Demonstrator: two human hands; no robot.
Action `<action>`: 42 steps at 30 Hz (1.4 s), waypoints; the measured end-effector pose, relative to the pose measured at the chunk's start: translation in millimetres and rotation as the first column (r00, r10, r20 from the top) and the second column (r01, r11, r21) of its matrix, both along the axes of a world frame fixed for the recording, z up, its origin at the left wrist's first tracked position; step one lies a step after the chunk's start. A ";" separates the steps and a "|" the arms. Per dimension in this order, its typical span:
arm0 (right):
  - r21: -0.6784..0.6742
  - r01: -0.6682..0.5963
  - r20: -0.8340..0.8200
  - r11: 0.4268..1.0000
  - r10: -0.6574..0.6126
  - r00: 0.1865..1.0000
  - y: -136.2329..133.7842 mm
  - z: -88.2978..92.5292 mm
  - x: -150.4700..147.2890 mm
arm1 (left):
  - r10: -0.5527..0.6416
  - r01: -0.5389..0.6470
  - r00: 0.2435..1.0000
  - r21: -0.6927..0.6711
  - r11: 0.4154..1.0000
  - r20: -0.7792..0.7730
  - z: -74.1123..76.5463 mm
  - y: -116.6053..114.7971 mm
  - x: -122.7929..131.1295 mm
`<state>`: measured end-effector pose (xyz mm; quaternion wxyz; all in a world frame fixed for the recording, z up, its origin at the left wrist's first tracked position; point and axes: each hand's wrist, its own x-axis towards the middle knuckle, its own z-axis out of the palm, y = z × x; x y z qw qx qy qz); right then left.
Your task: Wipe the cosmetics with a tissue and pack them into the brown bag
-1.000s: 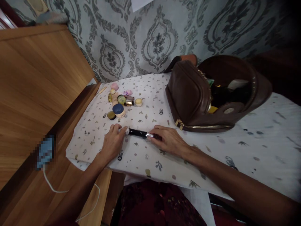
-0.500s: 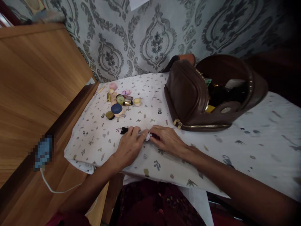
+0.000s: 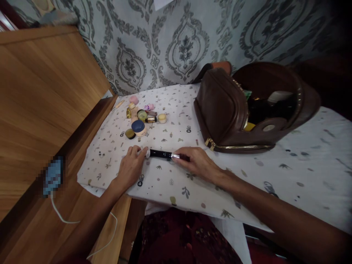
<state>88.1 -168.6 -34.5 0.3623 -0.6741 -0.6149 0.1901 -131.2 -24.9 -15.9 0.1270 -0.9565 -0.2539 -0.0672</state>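
My right hand [image 3: 196, 160] is closed around the dark-bristled end of a makeup brush [image 3: 161, 154], gripping it near the silver ferrule. The brush lies level just over the cloth, its black handle bare and pointing left. My left hand [image 3: 131, 165] pinches a whitish, see-through plastic wrapper [image 3: 148, 152] at the handle's tip. Whether the tip is still inside the wrapper I cannot tell. Beyond the left hand are a blue-lidded jar [image 3: 139, 128], an olive round lid [image 3: 130, 134] and a small yellow pot [image 3: 162, 118].
A brown leather bag [image 3: 222, 110] stands unzipped on the right, with items inside. Several small cosmetics, among them a black-and-gold tube [image 3: 150, 120], lie at the back left of the patterned cloth [image 3: 170, 183]. Left of it is a wooden panel [image 3: 49, 80] and a blurred device [image 3: 53, 176] with a white cable.
My left hand has slid leftward along the brush with the wrapper, uncovering the black handle. My right hand stays in nearly the same place, holding the bristle end.
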 end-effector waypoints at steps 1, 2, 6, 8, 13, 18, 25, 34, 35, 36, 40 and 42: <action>-0.005 0.008 -0.040 1.000 -0.008 0.999 0.6 -0.5 -0.1 | 0.000 0.000 1.000 0.001 1.000 0.000 -0.4 -0.6 -0.2; -0.001 0.018 -0.090 1.000 -0.018 0.996 1.1 -1.0 -0.1 | -0.003 0.003 1.000 0.003 1.000 -0.002 -0.7 -1.7 0.0; 0.026 0.035 -0.332 0.999 -0.024 0.943 2.3 -0.5 0.3 | -0.027 0.027 1.000 0.006 1.000 0.002 -0.6 -7.9 4.3; 0.020 0.030 -0.394 0.999 -0.020 0.919 2.3 0.4 0.5 | -0.043 0.043 0.999 0.011 0.999 0.014 0.1 -11.6 7.9; 0.056 0.061 -0.389 0.997 -0.034 0.921 3.9 -3.6 -1.0 | -0.126 0.125 0.991 0.047 0.991 0.039 6.0 -26.4 24.5; 0.174 0.076 -0.214 0.982 -0.038 0.976 2.9 -7.5 -1.9 | -0.256 0.256 0.967 0.027 0.966 0.014 18.0 -43.7 44.8; 0.209 -0.003 -0.065 0.978 0.017 0.998 -1.8 -2.4 -2.2 | -0.228 0.222 0.972 -0.095 0.970 -0.057 30.4 -29.5 35.5; 0.131 0.045 -0.287 0.990 -0.005 0.958 2.4 -5.3 -0.8 | -0.123 0.118 0.992 -0.155 0.981 -0.021 21.2 -6.7 -3.4; 0.110 0.040 -0.352 0.993 0.001 0.936 3.4 -5.5 -0.5 | -0.114 0.110 0.993 -0.151 0.982 -0.019 19.1 -7.1 -6.0; 0.088 0.030 -0.422 0.996 0.010 0.907 4.4 -5.7 -0.2 | -0.104 0.100 0.994 -0.140 0.985 -0.018 17.2 -8.0 -8.0; 0.033 -0.001 -0.629 0.999 0.021 0.778 7.5 -6.3 0.2 | -0.067 0.064 0.997 -0.062 0.996 -0.046 13.0 -14.3 -10.0; 0.026 -0.001 -0.667 1.000 0.018 0.745 7.8 -6.4 -0.6 | -0.079 0.076 0.995 -0.041 0.996 -0.060 13.1 -19.0 -5.9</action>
